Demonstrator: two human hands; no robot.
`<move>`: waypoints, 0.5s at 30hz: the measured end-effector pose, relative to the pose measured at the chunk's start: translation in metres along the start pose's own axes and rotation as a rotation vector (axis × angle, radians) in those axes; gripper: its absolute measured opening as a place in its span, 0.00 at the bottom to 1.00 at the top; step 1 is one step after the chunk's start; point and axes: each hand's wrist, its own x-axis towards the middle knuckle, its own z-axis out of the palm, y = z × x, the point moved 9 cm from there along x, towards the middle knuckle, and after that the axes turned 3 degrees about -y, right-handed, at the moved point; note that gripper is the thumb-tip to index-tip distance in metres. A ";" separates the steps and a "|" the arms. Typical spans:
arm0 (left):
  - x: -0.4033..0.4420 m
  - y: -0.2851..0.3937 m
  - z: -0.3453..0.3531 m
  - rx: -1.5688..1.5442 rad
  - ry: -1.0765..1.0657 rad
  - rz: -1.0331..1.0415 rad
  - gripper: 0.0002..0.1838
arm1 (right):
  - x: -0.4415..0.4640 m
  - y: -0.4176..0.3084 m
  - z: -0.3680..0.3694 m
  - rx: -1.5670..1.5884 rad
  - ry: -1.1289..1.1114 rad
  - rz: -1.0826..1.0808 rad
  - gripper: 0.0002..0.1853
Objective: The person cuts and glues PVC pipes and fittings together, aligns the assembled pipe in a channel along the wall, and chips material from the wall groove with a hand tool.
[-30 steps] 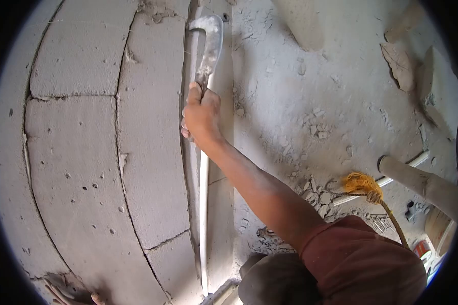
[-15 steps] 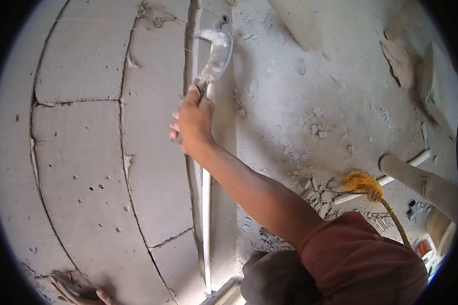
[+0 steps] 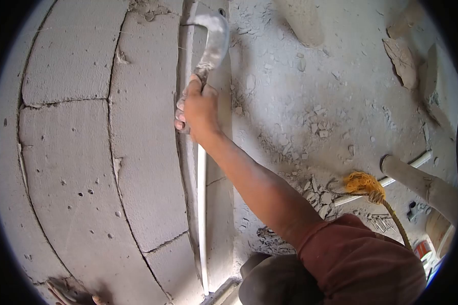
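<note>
My right hand (image 3: 201,112) is wrapped round the handle of a dusty billhook (image 3: 215,43). Its curved blade points up the wall, with the hooked tip over the groove (image 3: 187,56) cut in the block wall (image 3: 147,127). Below the hand, a white plastic pipe (image 3: 202,218) runs down along that groove; its upper part is hidden behind the hand and tool. At the bottom left edge my left hand (image 3: 71,295) shows only in part, its fingers apart beside a broken hollow in the blocks.
Rubble (image 3: 318,198) and dust cover the floor. To the right are a yellow frayed rope (image 3: 361,183), a thin white pipe (image 3: 420,158), a thick round pole (image 3: 417,178) and a broken slab (image 3: 432,86). A red and white can (image 3: 422,250) stands at lower right.
The billhook has shifted slightly up in view and its blade has turned a little, with the tip moving toward the groove. The wall has slid slightly left in view. The left hand sits lower.
</note>
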 end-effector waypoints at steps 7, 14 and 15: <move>0.013 0.010 0.001 -0.145 0.047 0.002 0.55 | -0.015 -0.053 0.005 -1.124 0.179 -0.742 0.21; 0.003 0.005 0.002 -0.034 0.051 0.060 0.56 | -0.032 -0.082 -0.004 -1.186 0.035 -0.433 0.24; -0.009 -0.004 0.004 -0.011 0.088 0.075 0.55 | -0.056 -0.070 -0.015 -1.085 -0.007 -0.359 0.37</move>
